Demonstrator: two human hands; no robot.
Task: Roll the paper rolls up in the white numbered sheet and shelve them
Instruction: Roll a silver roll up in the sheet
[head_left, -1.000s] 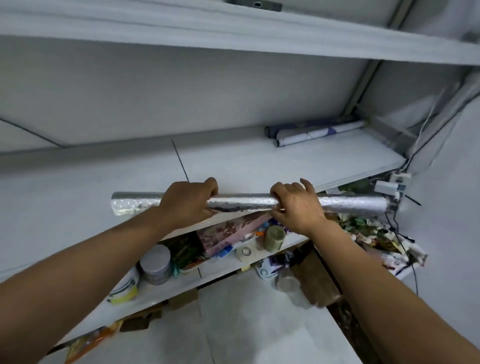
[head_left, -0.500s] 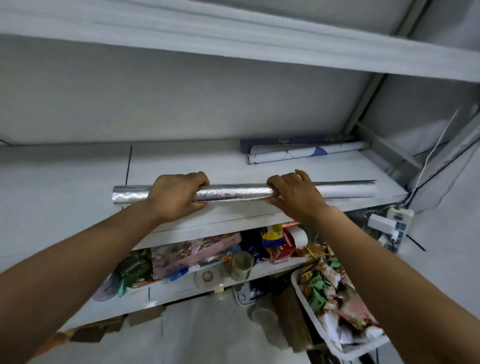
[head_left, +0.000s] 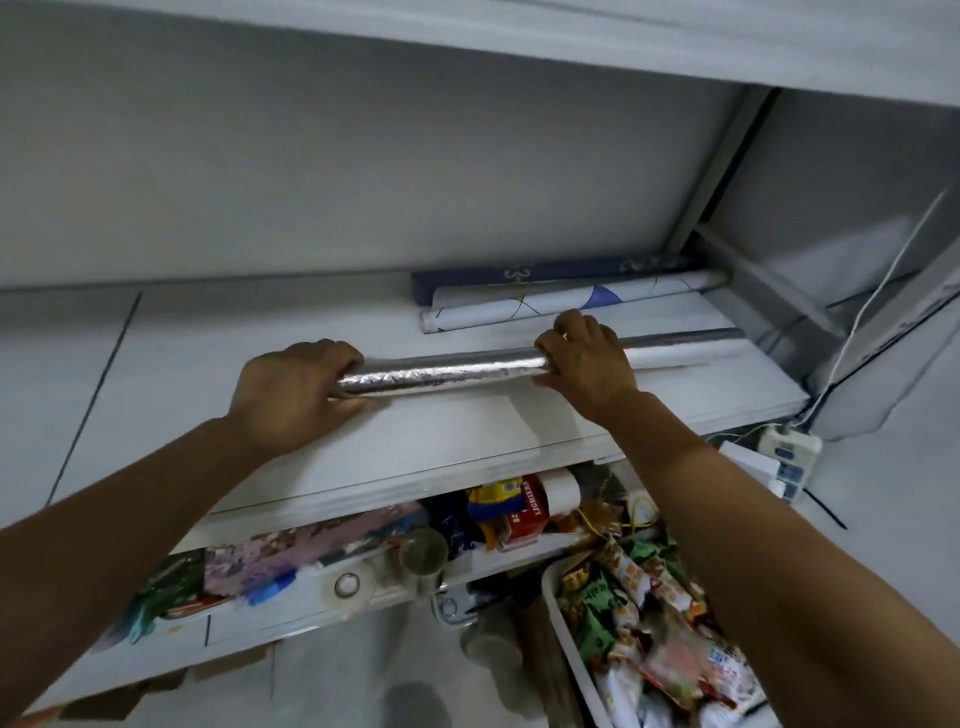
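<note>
Though apart, left hand (head_left: 296, 389), right hand (head_left: 587, 364) around roll (head_left: 441, 371).

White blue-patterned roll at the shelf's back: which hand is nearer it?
Right. The right hand grips the silver roll just in front of the patterned roll; the left hand grips the silver roll's left end, farther off.

The white shelf (head_left: 467, 441) in front of me is carrying three rolls. The silver roll (head_left: 441, 371) I am holding is lying across its middle. A white roll (head_left: 545, 304) with blue shapes and a dark blue roll (head_left: 519, 273) are lying touching, side by side, at the back.
</note>
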